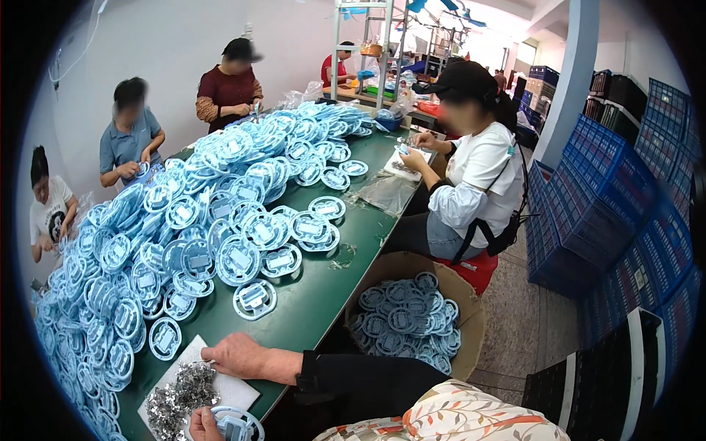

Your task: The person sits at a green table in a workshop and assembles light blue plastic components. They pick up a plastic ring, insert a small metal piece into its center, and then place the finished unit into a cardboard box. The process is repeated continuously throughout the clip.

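Low in the view, my left hand is closed on the edge of a light blue round plastic part, cut off by the lower rim. My right hand is at the far edge of a heap of small silvery metal pieces, with thumb and forefinger pinched together. Whatever the pinch holds is too small to make out. The metal pieces lie on a white foam sheet at the table's near edge. Beyond my right hand, a single blue round part lies flat.
A huge pile of blue round parts covers much of the green table. Beside the table stands a cardboard box with more parts. Several people work around the table, one seated at right. Blue crates are stacked at right.
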### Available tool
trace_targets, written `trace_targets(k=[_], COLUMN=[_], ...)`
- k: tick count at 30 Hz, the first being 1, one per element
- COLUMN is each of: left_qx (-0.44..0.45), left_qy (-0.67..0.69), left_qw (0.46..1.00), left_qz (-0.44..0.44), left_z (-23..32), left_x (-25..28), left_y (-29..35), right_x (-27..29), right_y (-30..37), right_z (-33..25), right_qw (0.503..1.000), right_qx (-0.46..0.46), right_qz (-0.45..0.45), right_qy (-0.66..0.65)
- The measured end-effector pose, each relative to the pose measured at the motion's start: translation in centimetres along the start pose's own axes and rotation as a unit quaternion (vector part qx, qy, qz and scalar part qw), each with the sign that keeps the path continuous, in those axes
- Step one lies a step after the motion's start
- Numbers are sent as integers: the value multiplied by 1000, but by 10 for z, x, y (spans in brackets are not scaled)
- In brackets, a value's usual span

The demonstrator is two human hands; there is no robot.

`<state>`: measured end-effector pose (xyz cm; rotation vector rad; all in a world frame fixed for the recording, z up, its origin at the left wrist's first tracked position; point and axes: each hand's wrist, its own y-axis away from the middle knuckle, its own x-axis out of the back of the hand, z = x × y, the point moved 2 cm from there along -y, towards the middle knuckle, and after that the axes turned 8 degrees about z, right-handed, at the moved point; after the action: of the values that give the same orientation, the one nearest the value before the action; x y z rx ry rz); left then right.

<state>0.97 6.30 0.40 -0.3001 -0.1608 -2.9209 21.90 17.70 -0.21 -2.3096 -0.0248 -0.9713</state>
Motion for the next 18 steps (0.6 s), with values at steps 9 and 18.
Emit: trace_targets(k=[9, 18], left_qx=[-35, 102], left_qy=[-16, 76], left_qw=[999, 992], left_qz=[4, -24], left_z=[5, 44], left_x=[-5, -21], left_y=[-1, 13], right_x=[-15, 9], right_y=[-1, 16], right_z=[5, -21], right_qw=[999, 996], right_qx=[33, 64], right_qz=[20, 46], right_qy=[26, 51])
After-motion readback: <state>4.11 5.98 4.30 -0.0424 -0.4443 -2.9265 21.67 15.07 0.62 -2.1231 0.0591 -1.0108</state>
